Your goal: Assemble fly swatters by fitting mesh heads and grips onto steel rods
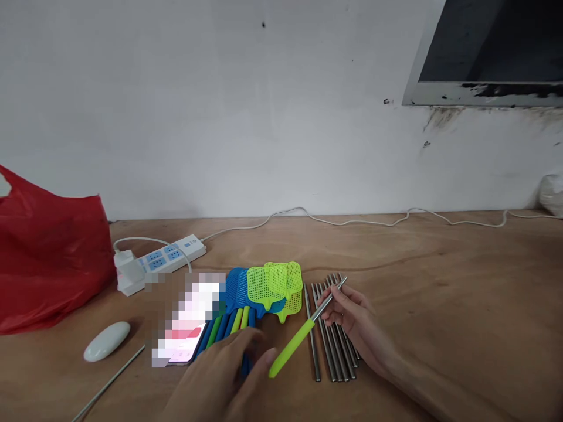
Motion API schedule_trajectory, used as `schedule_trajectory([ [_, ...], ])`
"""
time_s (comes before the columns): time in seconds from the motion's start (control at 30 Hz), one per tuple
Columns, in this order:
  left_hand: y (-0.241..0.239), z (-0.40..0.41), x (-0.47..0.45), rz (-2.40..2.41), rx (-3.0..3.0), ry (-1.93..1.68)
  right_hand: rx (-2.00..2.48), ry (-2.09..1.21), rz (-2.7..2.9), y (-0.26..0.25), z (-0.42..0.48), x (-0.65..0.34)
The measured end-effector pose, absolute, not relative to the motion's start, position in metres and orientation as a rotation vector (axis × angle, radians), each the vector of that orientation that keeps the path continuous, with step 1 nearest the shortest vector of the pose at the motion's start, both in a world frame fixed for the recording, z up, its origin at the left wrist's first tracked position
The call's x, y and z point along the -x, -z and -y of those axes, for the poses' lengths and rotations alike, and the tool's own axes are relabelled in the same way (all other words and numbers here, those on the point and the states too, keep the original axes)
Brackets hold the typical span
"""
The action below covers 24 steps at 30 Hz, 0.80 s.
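Observation:
My right hand (352, 313) pinches the bare metal end of a telescopic rod with a yellow-green grip (292, 349), which slants down to the left. Beneath that hand lie several metal telescopic rods (336, 351) side by side, with a single rod (313, 340) a little to their left. My left hand (220, 372), thumb apart from the fingers, is over a row of blue, green and yellow-green grip sleeves (224, 322), partly hiding them. Its thumb comes close to the held grip's lower end. Behind are perforated fly swatter heads, yellow-green (266, 284) and blue (235, 287).
A phone (193, 322) with a lit, pixelated screen lies left of the sleeves. Farther left are a white power strip (171, 258) with a plugged-in charger (129, 266), a white oval object (108, 341) and a red plastic bag (53, 252). A thin cable (325, 221) runs along the wall.

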<state>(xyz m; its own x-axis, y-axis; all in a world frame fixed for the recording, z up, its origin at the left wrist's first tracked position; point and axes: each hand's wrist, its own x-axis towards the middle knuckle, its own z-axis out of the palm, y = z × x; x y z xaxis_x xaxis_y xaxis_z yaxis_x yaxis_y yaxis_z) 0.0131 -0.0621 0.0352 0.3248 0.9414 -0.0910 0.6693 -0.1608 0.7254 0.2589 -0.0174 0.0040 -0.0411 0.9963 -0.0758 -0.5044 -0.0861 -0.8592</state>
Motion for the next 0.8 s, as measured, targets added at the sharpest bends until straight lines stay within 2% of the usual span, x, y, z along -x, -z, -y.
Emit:
schedule_trajectory([
  [0.13, -0.034, 0.037, -0.033, -1.285, -2.147, -0.361, 0.868, -1.483, 0.774, -0.003, 0.019, -0.257],
  [0.4, -0.029, 0.036, -0.043, -1.214, -2.236, -0.346, 0.886, -1.403, 0.835, -0.002, 0.018, -0.261],
  [0.67, -0.035, 0.023, -0.042, -1.039, -2.313, -0.498, 0.872, -1.398, 0.912, -0.015, 0.017, -0.261],
  [0.8, -0.041, -0.001, -0.028, -1.245, -2.485, -0.749, 0.903, -1.355, 0.799, -0.016, 0.011, -0.266],
])
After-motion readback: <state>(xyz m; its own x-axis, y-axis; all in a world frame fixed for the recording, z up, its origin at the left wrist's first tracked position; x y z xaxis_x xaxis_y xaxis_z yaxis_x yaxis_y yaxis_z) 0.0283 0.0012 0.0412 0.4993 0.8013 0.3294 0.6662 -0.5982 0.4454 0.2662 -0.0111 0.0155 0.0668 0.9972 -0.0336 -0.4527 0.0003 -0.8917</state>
